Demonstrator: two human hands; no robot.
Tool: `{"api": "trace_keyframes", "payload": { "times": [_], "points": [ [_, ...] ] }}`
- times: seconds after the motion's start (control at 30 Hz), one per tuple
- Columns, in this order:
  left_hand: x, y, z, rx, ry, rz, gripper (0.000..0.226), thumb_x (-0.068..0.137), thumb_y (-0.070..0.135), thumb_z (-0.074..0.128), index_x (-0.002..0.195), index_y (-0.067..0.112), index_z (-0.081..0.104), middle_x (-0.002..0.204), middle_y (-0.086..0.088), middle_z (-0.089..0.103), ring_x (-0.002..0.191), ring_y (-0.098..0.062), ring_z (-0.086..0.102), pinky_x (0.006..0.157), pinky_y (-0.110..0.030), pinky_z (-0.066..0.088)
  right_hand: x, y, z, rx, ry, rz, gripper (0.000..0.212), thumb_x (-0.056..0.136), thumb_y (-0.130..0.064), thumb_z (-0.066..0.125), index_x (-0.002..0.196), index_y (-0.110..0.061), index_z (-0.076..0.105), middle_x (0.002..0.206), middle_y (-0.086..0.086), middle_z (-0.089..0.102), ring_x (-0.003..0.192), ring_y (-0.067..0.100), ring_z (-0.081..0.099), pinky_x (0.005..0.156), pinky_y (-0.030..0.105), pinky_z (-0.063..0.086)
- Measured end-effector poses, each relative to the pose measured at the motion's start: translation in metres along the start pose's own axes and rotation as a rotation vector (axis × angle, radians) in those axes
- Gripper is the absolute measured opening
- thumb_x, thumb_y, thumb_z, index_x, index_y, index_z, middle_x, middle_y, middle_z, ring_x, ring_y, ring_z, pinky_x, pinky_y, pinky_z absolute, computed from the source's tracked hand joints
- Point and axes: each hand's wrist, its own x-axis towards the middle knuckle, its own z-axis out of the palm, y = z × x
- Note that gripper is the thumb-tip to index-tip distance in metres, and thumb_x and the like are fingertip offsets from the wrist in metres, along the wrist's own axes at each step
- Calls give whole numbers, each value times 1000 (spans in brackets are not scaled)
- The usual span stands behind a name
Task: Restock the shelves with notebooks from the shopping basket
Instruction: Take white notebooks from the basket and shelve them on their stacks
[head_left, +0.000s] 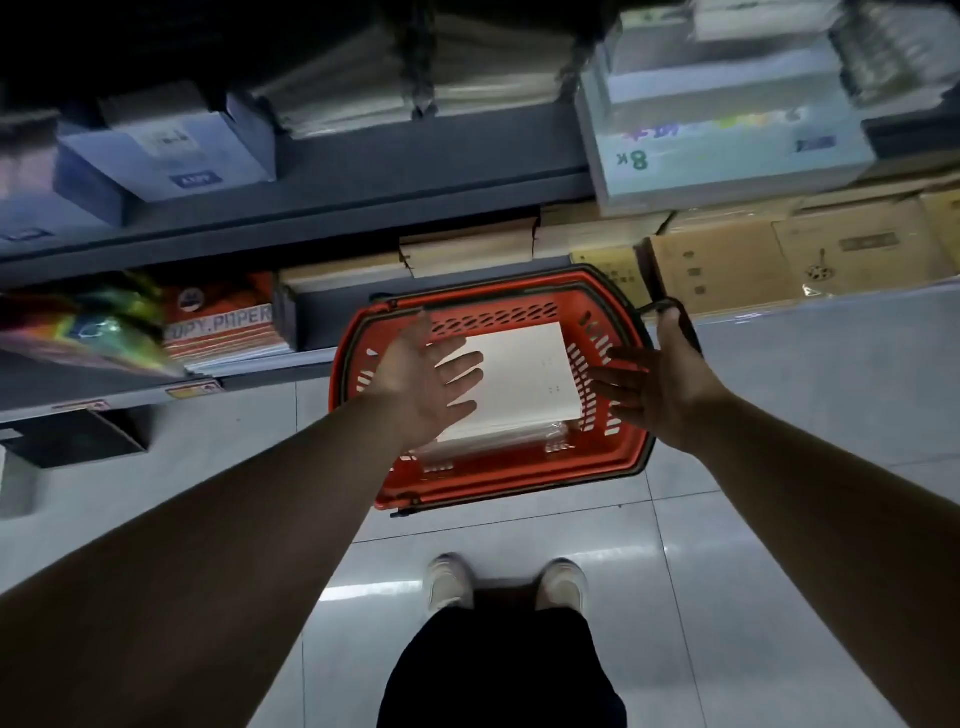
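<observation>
Seemingly plastic basket (524, 475), glossy floor tiles (779, 571)

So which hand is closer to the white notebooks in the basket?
Left. The left hand is open with its fingers over the left edge of the white notebooks. The right hand is open too, off to their right, over the side wall of the red basket.

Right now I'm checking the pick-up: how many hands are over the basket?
2: the left hand over the notebooks at the basket's left side; the right hand over its right rim. Both open, empty.
</observation>
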Motion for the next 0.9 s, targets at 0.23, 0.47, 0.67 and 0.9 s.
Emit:
{"api": "trace_keyframes", "payload": {
  "times": [0.23,0.47,0.67,0.9],
  "points": [
    [65,-36,-23,14,5,-79,65,95,63,30,142,21,47,147,-10,47,136,-24,43,109,-47,27,65,47,-9,-110,5,63,93,85,-81,20,141,-10,43,129,17,60,111,31,58,100,47,36],
    [119,-88,-49,-7,100,-136,68,93,64,39,134,13,54,131,-21,55,109,-28,60,110,-48,33,125,71,-7,-233,67,106,82,89,-76,21,128,-11,52,128,14,59,109,28,56,81,39,45],
    [153,-118,-62,-115,77,-176,88,93,64,38,148,-3,26,150,-25,35,135,-34,42,118,-44,20,159,87,-14,-285,78,58,78,93,-70,24,150,-17,30,151,13,38,135,32,40,113,52,31],
    [183,-127,-58,-199,72,-153,90,95,62,37,151,-5,15,151,-22,36,135,-31,42,117,-44,25,185,101,-22,-244,83,113,64,95,-64,31,129,-13,49,108,9,65,95,25,63,64,33,50]
  ]
}}
